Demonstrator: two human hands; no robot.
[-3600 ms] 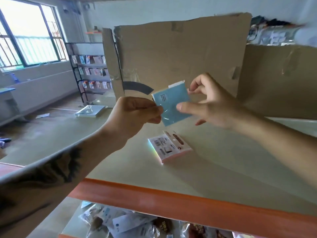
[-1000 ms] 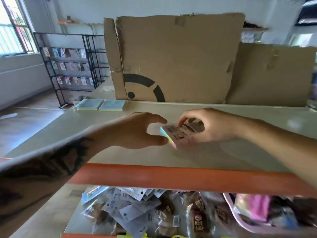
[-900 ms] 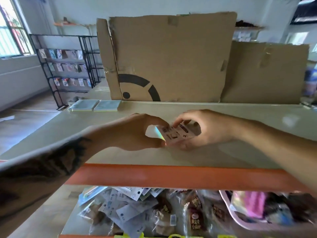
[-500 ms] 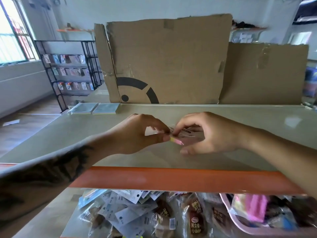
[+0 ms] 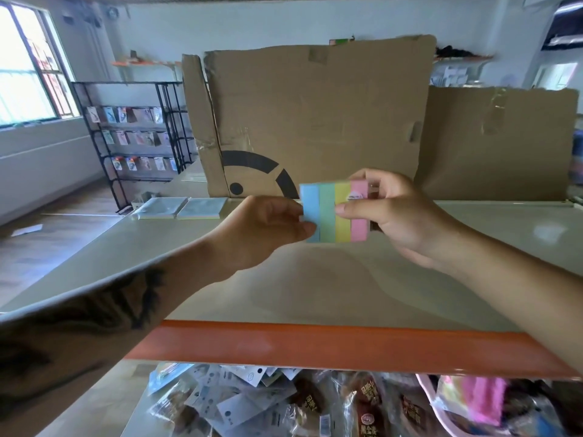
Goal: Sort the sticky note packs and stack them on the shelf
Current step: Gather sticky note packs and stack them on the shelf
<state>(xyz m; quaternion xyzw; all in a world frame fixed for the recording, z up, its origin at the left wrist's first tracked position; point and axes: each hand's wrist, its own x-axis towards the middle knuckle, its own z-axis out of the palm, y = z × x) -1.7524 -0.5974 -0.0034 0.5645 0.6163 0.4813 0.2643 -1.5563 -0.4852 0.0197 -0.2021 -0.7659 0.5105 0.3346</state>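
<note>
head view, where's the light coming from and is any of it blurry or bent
Head view: daylight from the window at left, blown out; soft glare patch on the shelf; wide-angle bending at the edges; the sticky note pack is sharp, the packets below are blurred.

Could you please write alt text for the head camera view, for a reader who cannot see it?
Both hands hold up a sticky note pack striped blue, green, yellow and pink above a pale shelf with an orange front edge; the left hand pinches its blue side, the right hand its pink side. Two flat packs lie at the shelf's far left, before cardboard sheets.
</note>
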